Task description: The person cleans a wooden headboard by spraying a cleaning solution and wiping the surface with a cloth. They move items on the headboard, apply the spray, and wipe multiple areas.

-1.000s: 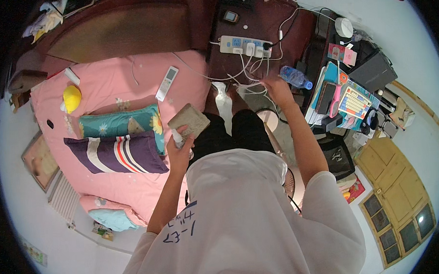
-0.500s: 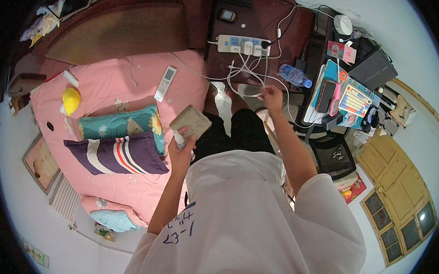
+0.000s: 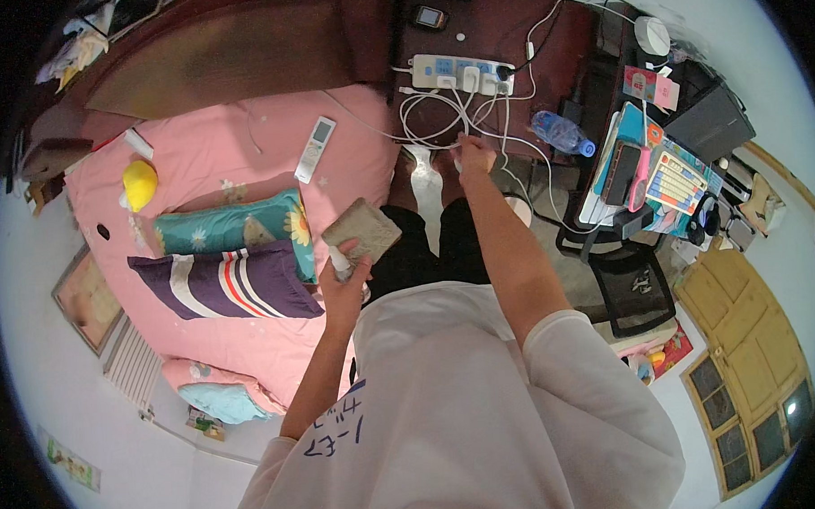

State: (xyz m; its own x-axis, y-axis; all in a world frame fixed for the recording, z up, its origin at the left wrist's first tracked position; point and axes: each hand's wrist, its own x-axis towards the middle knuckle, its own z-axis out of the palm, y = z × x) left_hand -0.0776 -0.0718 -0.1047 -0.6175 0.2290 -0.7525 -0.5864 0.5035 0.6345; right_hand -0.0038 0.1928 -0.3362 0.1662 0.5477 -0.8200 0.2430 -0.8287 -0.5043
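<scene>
My left hand is closed round a folded grey-brown cloth, with a small white object also in its grip; what this is I cannot make out. Near the front edge of the dark red bedside table, my right hand pinches a white charging cable, which lies in loose loops on the tabletop. Just beyond the loops is a white power strip with several plugs in it. Part of the cable is hidden by my fingers.
A water bottle lies on its side at the table's right. Farther right, a desk holds a keyboard and pink scissors. On the pink bed at left are a remote control, pillows and a yellow lemon-shaped thing.
My right hand has moved left and slightly farther away, over the table edge. The cable loops have shifted left and spread on the tabletop. My left hand still holds the cloth.
</scene>
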